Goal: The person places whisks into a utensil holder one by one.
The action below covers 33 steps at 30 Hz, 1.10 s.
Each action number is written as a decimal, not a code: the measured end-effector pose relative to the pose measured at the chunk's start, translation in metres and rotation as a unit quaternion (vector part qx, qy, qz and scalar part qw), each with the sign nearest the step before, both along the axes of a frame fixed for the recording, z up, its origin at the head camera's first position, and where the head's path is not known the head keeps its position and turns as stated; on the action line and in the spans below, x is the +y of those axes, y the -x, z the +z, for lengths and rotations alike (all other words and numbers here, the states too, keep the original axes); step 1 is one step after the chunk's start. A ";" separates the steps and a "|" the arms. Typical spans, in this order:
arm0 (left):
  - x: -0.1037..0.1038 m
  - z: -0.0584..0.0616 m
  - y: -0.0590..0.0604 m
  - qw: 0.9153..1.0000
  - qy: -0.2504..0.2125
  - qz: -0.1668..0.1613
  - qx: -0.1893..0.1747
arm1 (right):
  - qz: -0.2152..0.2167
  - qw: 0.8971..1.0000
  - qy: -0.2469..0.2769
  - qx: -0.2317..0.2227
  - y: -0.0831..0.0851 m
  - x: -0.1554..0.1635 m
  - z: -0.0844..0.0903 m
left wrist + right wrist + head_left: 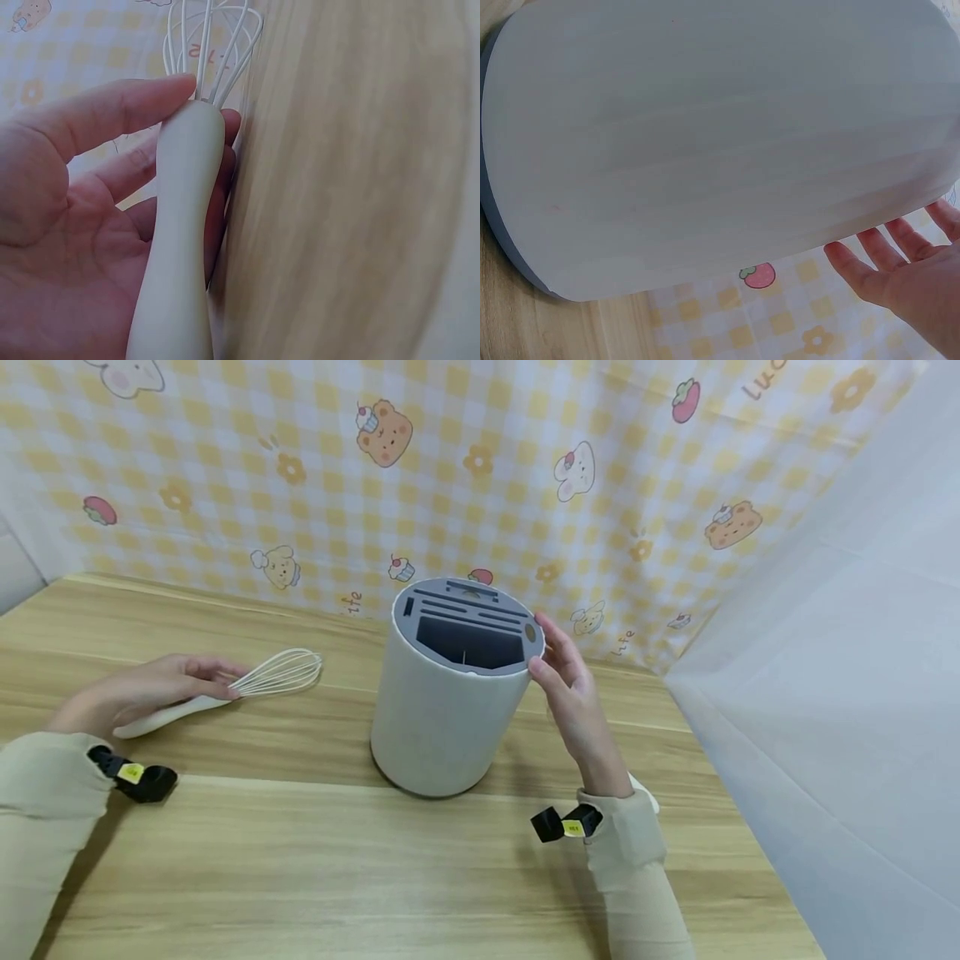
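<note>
A white whisk [279,672] lies slanted at the left side of the table, its wire loops toward the middle. My left hand [168,685] grips its pale handle [180,247], thumb tip and fingers just below the wires. In the middle stands a white, round knife block [448,718] with a grey slotted top [471,610]. My right hand [573,697] touches the right side of its rim, thumb toward the front and fingers farther back. In the right wrist view, the fingers [881,255] extend nearly straight to the block's white wall.
Behind my right wrist, part of a white object [647,795] shows on the wooden table [322,877]. A yellow checked cloth [480,485] with cartoon prints hangs at the back, and a white sheet [817,693] borders the right side.
</note>
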<state>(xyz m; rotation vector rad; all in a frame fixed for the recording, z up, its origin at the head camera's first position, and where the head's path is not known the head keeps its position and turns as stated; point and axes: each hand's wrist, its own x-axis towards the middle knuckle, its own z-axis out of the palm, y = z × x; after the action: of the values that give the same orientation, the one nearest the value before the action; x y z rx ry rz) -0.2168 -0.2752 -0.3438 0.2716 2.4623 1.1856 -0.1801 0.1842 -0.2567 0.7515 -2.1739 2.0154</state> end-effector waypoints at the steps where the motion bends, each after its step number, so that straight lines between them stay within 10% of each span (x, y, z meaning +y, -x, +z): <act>1: 0.000 0.000 0.000 1.000 0.001 0.000 0.000 | -0.001 1.000 0.000 -0.001 0.000 0.000 0.000; 33: 0.009 0.010 0.001 0.998 -0.053 0.037 0.017 | -0.002 1.000 0.002 0.002 0.001 0.001 -0.001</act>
<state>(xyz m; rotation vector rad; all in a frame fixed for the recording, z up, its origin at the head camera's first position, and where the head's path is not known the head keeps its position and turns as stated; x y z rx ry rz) -0.2176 -0.2666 -0.3339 0.2324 2.4612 1.3562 -0.1813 0.1850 -0.2579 0.7490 -2.1659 2.0131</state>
